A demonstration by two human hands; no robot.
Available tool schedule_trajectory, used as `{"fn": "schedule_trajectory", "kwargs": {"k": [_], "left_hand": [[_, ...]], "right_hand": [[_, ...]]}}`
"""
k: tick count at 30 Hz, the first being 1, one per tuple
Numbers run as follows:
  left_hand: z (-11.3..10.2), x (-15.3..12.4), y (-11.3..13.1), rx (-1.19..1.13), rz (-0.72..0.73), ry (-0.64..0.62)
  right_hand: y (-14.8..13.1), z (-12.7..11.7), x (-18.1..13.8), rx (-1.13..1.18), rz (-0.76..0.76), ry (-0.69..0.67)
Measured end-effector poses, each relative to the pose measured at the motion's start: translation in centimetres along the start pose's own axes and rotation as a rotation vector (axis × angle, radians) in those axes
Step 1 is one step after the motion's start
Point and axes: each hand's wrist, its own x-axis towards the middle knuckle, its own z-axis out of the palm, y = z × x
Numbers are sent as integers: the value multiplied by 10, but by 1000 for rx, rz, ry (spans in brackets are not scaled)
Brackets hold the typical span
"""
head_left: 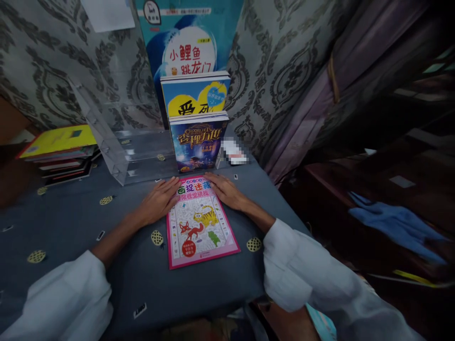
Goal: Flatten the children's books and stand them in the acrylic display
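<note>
A thin pink activity book (199,227) with a fox and a striped cat on its cover lies flat on the grey-blue tablecloth. My left hand (159,200) rests along its upper left edge, fingers stretched out. On the upper right corner lies my right hand (224,190), its fingers also extended and flat. Just beyond both hands, a dark blue book (197,144) stands upright in a clear acrylic rack (106,137). Behind it are a blue and yellow book (195,92) and a taller teal book (192,28), each standing higher than the one in front.
A stack of books with a yellow one (59,144) on top lies at the left. Patterned fabric (280,52) hangs behind the table. Past the table's right edge, a blue cloth (394,225) lies in a dark area. A small blurred white item (234,151) sits beside the rack.
</note>
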Motion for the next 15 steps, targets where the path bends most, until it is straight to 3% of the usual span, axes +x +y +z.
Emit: {"fn": "schedule_trajectory", "kwargs": {"k": [15], "left_hand": [[9, 36, 13, -45, 191, -11]], "right_hand": [[8, -4, 4, 117, -52, 34]]}}
